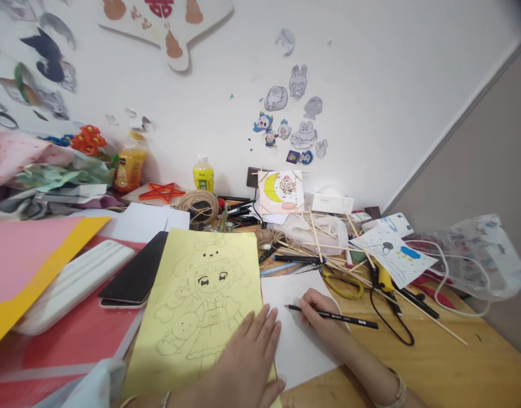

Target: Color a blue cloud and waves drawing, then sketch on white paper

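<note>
My right hand (pixel 322 317) holds a black pencil (pixel 354 321), its tip just above or on a blank white sheet (pixel 305 354); I cannot tell whether it touches. Flat and with fingers stretched out, my left hand (pixel 250 360) rests across the lower right of a yellow sheet (pixel 152 345) and the white sheet's left edge. On the yellow sheet is a line drawing of a girl in a dress with an animal-faced hat, holding a round plush shape. Part of the drawing's lower end is hidden under my left hand.
Left are a black phone case (pixel 135 269), a white power bank (pixel 80 283) and pink-yellow card (pixel 39 260). Behind lie twine (pixel 197 207), a yellow bottle (pixel 203 174) and thin wooden sticks (pixel 315 235). Yellow-handled scissors (pixel 343 285) and a white cable (pixel 446 272) are to the right.
</note>
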Demonstrator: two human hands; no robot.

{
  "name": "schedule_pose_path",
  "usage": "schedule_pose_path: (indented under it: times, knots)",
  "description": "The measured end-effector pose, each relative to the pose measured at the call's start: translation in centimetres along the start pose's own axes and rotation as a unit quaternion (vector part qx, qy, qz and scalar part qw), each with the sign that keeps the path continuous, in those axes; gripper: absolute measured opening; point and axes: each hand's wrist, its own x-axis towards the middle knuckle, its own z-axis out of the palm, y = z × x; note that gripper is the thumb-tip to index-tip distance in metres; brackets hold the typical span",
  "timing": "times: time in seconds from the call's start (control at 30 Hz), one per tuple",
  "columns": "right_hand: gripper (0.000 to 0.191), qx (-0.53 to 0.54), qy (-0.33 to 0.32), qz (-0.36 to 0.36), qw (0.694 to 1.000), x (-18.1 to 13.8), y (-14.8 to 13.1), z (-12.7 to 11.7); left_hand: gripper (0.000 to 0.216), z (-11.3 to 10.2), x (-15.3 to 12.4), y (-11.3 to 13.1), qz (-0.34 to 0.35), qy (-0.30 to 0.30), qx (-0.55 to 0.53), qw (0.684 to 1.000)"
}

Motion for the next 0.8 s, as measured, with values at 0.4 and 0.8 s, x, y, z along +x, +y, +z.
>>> schedule_pose_path:
  times: [0.4,0.8]
  knots:
    - [0.033,0.04,0.006,-0.002,0.999,0.0,0.0,0.0,0.065,0.2,0.0,-0.1,0.001,-0.001,0.02,1.0]
    - [0.032,0.052,0.005,0.003,0.999,0.0,0.1,-0.1,0.069,1.8,0.3,-0.5,0.005,0.005,0.007,1.0]
